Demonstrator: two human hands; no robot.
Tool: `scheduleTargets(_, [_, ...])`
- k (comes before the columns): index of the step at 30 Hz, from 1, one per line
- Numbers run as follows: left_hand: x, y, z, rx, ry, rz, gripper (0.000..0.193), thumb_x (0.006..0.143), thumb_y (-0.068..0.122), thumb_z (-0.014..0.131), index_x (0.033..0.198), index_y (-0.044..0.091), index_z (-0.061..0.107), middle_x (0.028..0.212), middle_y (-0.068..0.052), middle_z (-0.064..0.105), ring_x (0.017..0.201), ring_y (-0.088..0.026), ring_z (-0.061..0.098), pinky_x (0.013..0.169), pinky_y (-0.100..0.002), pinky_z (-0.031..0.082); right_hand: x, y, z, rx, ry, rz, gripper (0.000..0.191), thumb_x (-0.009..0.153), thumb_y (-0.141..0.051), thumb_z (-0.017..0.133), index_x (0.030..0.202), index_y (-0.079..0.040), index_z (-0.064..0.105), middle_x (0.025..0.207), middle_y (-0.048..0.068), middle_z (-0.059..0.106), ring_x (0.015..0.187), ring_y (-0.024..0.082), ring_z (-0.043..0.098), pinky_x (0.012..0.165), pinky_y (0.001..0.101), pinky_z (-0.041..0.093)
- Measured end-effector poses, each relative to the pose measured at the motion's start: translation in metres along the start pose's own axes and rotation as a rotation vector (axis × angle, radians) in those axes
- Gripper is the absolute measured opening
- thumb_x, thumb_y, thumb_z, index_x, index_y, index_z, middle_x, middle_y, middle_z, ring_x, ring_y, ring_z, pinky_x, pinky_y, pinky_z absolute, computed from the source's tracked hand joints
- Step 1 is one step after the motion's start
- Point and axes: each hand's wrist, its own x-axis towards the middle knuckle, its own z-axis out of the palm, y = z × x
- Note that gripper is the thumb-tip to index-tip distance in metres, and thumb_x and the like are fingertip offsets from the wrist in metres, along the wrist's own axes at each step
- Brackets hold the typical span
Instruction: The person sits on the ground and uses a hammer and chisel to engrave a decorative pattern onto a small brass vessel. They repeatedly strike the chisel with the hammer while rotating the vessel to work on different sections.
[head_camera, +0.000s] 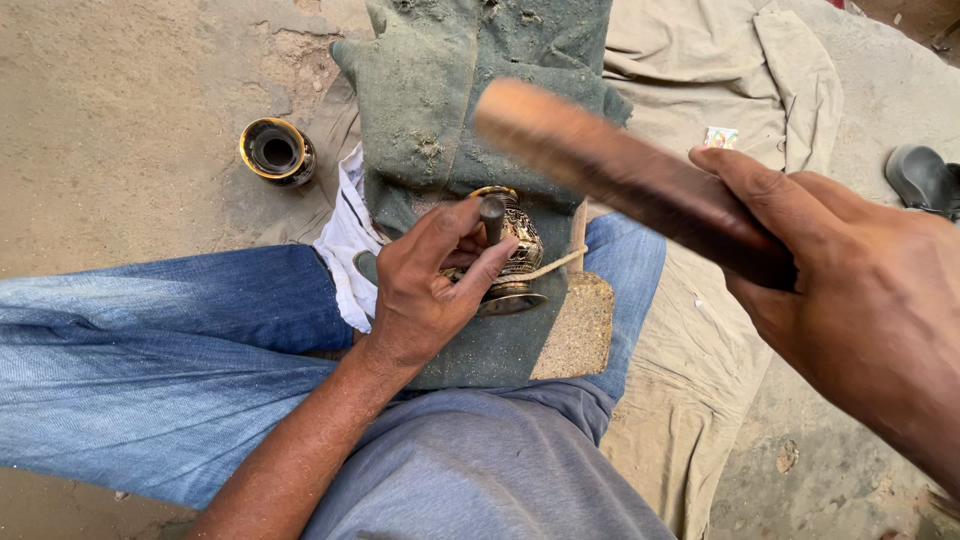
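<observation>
Sandy ground (120, 130), person seated; black-and-gold cup (277, 151) stands far left. Left hand (425, 285) pinches a steel punch (492, 218) upright against an engraved brass vase (515, 255), lying on green cloth (470, 110) that cushions it. Right hand (850, 290) clenches a wooden mallet (620, 170), raised and blurred.

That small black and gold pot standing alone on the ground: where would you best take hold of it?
Grip the black-and-gold pot across its round outer wall, coming from above. It stands upright and apart from the cloth, mouth open upward, so opposite sides look free for fingers, though its lower body is hard to see.
</observation>
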Motion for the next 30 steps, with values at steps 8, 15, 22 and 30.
scheduleTargets(8, [0.021,0.013,0.002,0.082,-0.181,-0.161,0.038,0.096,0.013,0.079,0.128,0.004,0.060,0.093,-0.007,0.067,0.079,-0.014,0.072,0.067,-0.028,0.063,0.004,0.032,0.045,0.453,0.068,0.018,0.073,0.086,-0.013,0.081,0.152,-0.011,0.050,0.098,0.013,0.074,0.077,0.020,0.073,0.071,0.0359,0.062])
scheduleTargets(15, [0.018,0.018,0.008,0.177,-0.142,-0.027,0.041,0.097,0.011,0.078,0.132,0.004,0.058,0.106,-0.009,0.068,0.090,-0.015,0.074,0.078,-0.025,0.066,-0.011,0.056,0.051,0.601,0.259,-0.173,0.084,0.073,0.001,0.080,0.150,0.001,0.048,0.108,0.020,0.068,0.083,0.023,0.072,0.076,0.0369,0.062])
scheduleTargets(22, [0.015,0.017,0.011,0.192,-0.115,-0.089,0.040,0.097,0.011,0.079,0.131,0.005,0.060,0.100,-0.007,0.068,0.087,-0.013,0.075,0.076,-0.024,0.067,-0.016,0.050,0.046,0.510,0.152,-0.150,0.074,0.084,0.002,0.075,0.151,-0.009,0.046,0.104,0.014,0.070,0.084,0.020,0.073,0.075,0.0312,0.061])
scheduleTargets(30, [0.016,0.016,0.009,0.210,-0.140,-0.077,0.041,0.096,0.011,0.080,0.131,0.005,0.061,0.099,-0.007,0.068,0.087,-0.012,0.075,0.076,-0.023,0.067,-0.014,0.042,0.042,0.390,0.130,-0.125,0.072,0.083,-0.003,0.077,0.151,-0.013,0.055,0.101,0.013,0.073,0.077,0.020,0.074,0.065,0.0311,0.061])
